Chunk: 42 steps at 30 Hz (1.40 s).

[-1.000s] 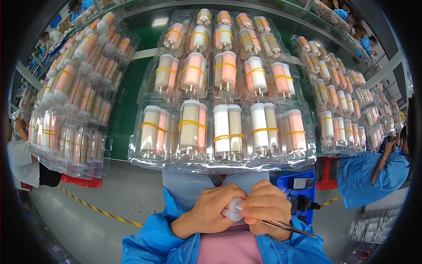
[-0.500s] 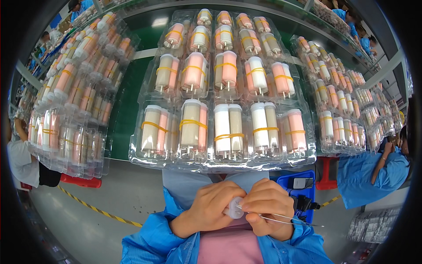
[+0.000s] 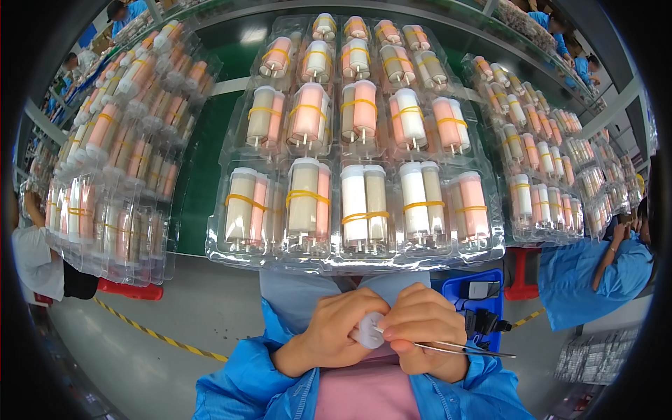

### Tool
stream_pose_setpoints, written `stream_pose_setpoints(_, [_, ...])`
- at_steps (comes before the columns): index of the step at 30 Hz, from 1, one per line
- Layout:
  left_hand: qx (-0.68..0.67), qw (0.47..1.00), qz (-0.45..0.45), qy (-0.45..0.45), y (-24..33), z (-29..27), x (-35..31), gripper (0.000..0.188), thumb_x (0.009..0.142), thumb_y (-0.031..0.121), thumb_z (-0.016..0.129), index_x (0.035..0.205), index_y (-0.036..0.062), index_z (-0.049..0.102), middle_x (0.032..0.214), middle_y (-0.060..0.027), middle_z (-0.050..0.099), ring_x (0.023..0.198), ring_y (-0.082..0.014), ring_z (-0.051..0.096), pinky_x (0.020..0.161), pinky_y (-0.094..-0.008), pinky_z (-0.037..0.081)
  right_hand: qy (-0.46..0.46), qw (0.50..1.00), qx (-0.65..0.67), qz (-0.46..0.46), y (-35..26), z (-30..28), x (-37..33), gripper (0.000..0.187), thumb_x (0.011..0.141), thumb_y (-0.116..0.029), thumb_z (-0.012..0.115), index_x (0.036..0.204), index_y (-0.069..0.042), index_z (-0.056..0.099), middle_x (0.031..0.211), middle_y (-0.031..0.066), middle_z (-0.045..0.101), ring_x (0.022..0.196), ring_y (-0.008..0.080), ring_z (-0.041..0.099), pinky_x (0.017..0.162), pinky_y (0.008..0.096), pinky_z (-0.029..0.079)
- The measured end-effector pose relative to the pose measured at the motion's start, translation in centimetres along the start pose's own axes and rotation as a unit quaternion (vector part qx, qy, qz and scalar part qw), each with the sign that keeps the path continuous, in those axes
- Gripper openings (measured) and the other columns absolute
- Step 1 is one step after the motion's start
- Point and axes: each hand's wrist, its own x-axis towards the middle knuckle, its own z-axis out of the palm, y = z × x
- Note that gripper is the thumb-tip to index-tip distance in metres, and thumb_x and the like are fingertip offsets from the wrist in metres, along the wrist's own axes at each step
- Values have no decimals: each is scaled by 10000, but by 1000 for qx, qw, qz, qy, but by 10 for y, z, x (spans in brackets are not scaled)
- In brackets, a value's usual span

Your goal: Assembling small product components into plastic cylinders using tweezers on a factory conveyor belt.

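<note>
In front of my chest, my left hand is closed around a small, whitish, translucent cylindrical part with a round end face turned to the right. My right hand pinches slim metal tweezers, whose long legs stick out to the right below the fingers. Its fingertips are right at the round face, where a small pale tip shows between them and the part. What that tip belongs to is too small to tell. Most of the part's body is hidden in my left fingers.
Ahead, a clear plastic tray holds rubber-banded pink, white and grey cylinders. More loaded trays stand left and right on the green bench. A blue bin with black items is at my right. Co-workers sit at both sides.
Both hands have shifted very slightly to the left with the part. The tweezers have turned a little, so their legs look closer together. Nothing is let go.
</note>
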Motion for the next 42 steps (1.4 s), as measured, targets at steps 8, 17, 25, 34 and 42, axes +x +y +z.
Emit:
stream_pose_setpoints(8, [-17,1000,7,1,1,-1,2,289,674,7,720,920,1,568,776,-118,597,612,-260,587,529,-313,459,-15,1000,21,16,1,-5,1,129,796,-86,718,871,6,669,847,118,681,702,252,630,613,342,503])
stream_pose_setpoints(17, [4,1000,7,7,-1,0,0,295,666,14,716,921,1,570,774,-118,593,610,-265,584,524,-318,458,-24,999,-7,31,-1,-6,3,135,750,-35,724,862,14,665,822,116,674,685,252,625,600,335,507])
stream_pose_setpoints(25, [22,1000,21,2,-2,-1,0,304,656,27,718,921,5,572,782,-111,597,621,-264,595,527,-324,467,-35,999,-10,25,-3,-6,4,133,732,-29,733,835,26,668,802,116,670,681,255,624,595,343,505])
stream_pose_setpoints(34, [41,999,25,-4,-2,-1,-2,307,654,30,713,922,-1,567,799,-113,597,635,-273,601,531,-329,472,-37,999,-15,36,-3,-7,2,138,713,-29,741,814,31,669,794,117,667,685,258,626,598,343,499])
stream_pose_setpoints(42, [62,997,40,-5,-2,-3,0,275,680,49,730,893,-24,571,772,-135,606,621,-278,609,536,-323,484,-49,997,-50,25,-5,-5,6,149,693,-53,759,797,11,673,779,116,659,677,259,622,589,330,490])
